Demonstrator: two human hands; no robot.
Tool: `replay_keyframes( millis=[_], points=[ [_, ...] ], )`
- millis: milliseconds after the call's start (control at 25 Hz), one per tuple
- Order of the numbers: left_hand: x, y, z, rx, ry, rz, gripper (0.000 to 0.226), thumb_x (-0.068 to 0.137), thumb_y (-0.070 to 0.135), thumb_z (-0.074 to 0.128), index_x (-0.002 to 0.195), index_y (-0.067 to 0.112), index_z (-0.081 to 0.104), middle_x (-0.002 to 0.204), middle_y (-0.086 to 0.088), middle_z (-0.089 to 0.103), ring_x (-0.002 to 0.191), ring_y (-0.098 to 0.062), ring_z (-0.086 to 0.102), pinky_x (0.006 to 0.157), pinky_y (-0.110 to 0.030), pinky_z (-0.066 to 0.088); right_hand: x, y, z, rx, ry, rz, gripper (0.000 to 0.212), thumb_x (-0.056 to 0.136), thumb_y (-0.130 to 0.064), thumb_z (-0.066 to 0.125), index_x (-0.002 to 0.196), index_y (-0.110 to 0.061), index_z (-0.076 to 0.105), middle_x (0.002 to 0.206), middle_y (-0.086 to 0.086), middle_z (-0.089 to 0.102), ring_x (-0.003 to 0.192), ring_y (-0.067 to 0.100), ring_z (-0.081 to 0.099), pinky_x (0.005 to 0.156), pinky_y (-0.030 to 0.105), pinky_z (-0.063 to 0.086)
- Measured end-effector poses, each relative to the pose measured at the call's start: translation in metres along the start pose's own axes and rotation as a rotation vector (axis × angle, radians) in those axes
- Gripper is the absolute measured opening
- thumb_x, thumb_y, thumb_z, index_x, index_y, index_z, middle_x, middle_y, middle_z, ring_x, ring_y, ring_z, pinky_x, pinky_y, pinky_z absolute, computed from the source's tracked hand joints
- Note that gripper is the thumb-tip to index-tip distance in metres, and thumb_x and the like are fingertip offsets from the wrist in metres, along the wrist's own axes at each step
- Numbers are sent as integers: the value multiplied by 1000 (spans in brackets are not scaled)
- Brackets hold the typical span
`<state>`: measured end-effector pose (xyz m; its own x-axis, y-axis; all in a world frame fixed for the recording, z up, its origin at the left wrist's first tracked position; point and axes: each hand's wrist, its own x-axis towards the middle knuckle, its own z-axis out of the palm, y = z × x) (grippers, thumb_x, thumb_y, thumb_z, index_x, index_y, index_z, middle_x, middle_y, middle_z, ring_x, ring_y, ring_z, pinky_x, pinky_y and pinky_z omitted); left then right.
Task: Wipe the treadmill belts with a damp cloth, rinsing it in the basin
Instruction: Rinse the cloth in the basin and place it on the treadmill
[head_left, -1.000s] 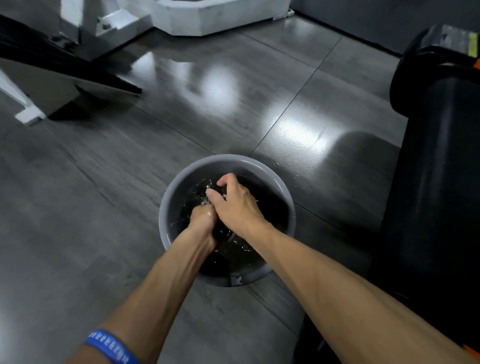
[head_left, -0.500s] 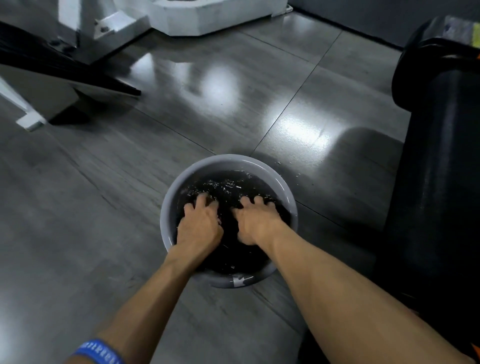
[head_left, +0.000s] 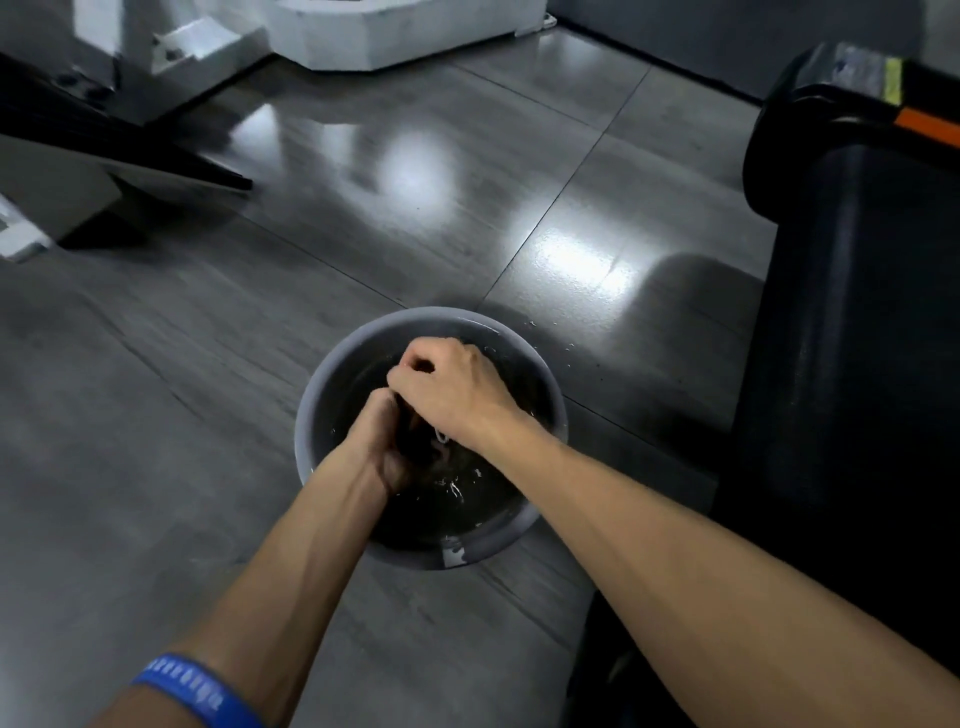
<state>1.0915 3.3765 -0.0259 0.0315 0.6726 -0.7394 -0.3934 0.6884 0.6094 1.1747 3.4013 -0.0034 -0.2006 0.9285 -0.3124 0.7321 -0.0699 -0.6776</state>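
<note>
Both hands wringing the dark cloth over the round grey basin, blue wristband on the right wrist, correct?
Not quite. The head view shows the blue wristband on the left wrist, not the right. The rest holds: the left hand and right hand both grip the dark cloth over the round grey basin.
</note>
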Motion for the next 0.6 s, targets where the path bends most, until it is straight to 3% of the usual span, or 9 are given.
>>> replay_keyframes(
  millis=[80,160,240,360,440,520,600],
  points=[
    [-2,-4,6,-248,-3,76,36,106,31,24,93,17,54,80,-1,58,71,-13,56,62,-29,48,0,7,7,-20,55,-123,25,88,-47,59,99,-25,57,102,-2,63,90,20,58,76,35,46],
    [0,-7,14,-474,30,140,32,105,31,31,91,17,55,71,-1,67,70,-13,63,56,-24,52,5,14,15,-113,57,-196,31,94,-48,54,108,-21,50,110,5,59,96,28,59,76,37,44],
    [7,-9,13,-403,66,107,24,103,28,41,92,17,59,75,-5,68,67,-15,66,59,-26,56,10,19,16,-179,78,-235,27,97,-44,51,105,-18,50,105,10,63,95,34,60,73,39,44],
    [16,-14,6,-9,183,63,25,98,28,52,100,8,67,91,-14,70,85,-27,66,83,-41,56,14,28,10,-252,86,-188,27,97,-44,52,84,-20,52,96,11,68,91,35,61,68,37,41],
    [17,-18,3,538,355,136,31,96,30,46,101,9,68,103,-14,68,93,-30,62,79,-34,48,14,33,8,-283,72,-103,35,97,-44,50,71,-20,50,97,11,69,95,33,61,70,35,39],
    [15,-22,0,954,451,247,33,96,33,37,93,18,66,112,-13,65,102,-35,58,78,-34,39,17,41,8,-341,20,-28,34,99,-46,46,85,-19,61,110,13,67,105,32,59,77,35,41],
    [15,-26,-5,1114,427,315,32,95,33,36,105,20,64,125,-12,54,111,-39,52,87,-41,40,18,50,6,-431,-113,71,44,100,-49,40,123,-16,57,137,14,50,124,35,47,97,41,39]
  ],
)
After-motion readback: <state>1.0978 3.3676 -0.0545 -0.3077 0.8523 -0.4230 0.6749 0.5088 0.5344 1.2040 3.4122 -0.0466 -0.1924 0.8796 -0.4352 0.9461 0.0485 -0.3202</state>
